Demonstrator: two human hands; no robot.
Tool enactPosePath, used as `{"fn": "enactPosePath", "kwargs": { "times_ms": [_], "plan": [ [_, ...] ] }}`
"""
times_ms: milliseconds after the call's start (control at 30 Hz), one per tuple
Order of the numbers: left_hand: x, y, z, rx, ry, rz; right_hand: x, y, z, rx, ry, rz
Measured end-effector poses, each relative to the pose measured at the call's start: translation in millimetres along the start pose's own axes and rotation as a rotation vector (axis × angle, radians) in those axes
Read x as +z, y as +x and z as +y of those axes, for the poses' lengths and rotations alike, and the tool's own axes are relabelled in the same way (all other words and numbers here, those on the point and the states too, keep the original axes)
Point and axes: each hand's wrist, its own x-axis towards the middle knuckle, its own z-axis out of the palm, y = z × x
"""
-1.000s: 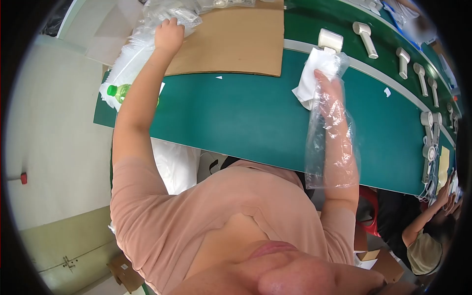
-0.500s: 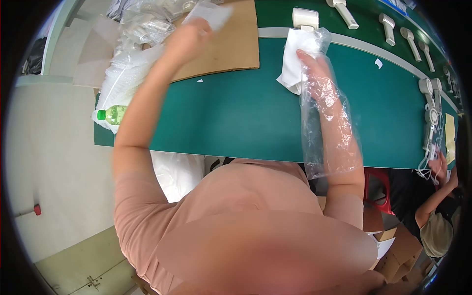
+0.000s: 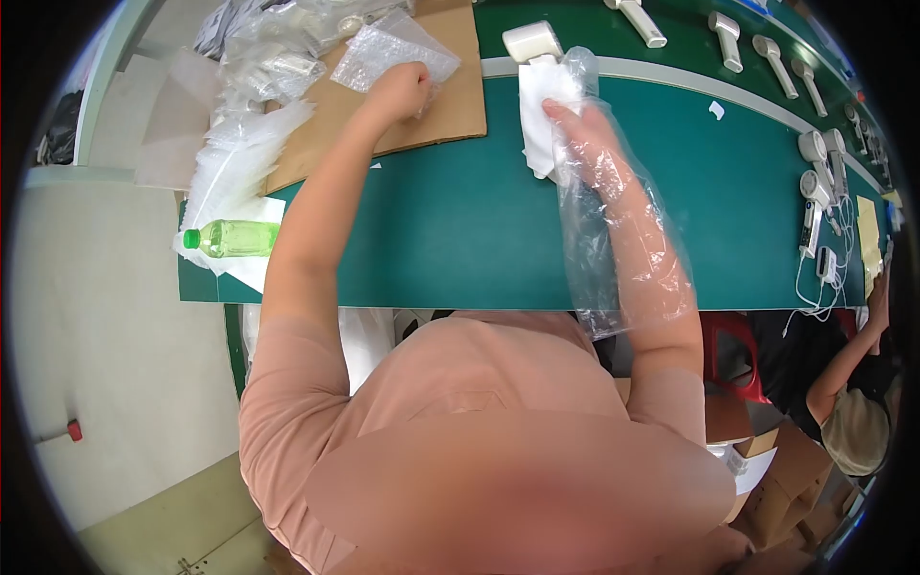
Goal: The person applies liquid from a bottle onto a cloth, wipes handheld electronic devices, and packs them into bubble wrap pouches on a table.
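My left hand (image 3: 402, 91) is closed on the edge of a bubble wrap sheet or pouch (image 3: 407, 48) above the cardboard. My right hand (image 3: 586, 134) is closed round white paper (image 3: 542, 129), at the lower end of a white handheld device. The device's blocky head (image 3: 532, 41) sticks out beyond the paper; its handle is hidden. A long clear plastic bag (image 3: 589, 249) lies over my right hand and hangs along the forearm. Whether the device is inside this bag, I cannot tell.
A cardboard sheet (image 3: 450, 120) and a heap of clear plastic packaging (image 3: 273, 67) are at the left. A green-capped bottle (image 3: 244, 239) lies nearby. White devices (image 3: 725, 43) line the rear strip; others with cables (image 3: 813, 196) are at right, near another person's arm (image 3: 848, 369).
My left hand has come down and slightly right with the bubble wrap, now spread above the cardboard. My right hand keeps its hold; the device head has tilted. The view has shifted.
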Motion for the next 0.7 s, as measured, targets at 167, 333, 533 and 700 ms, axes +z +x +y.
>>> {"fn": "enactPosePath", "kwargs": {
  "times_ms": [167,333,533,700],
  "plan": [
    [-3.7,-21.5,17.2,-0.233,-0.72,-0.328,5.2,-18.3,-11.9,0.056,0.004,-0.212],
    [3.5,-23.9,-0.5,-0.27,-1.129,-0.392,17.2,-19.3,-13.8,0.162,-0.254,-0.381],
    [-5.3,-31.1,20.0,-0.063,-0.717,-0.017,22.0,-12.9,-9.9,0.157,-0.278,-0.237],
    [-11.2,-53.7,112.7,0.31,-0.067,0.192,28.0,-2.1,18.6,0.171,0.018,-0.294]
  ]
}}
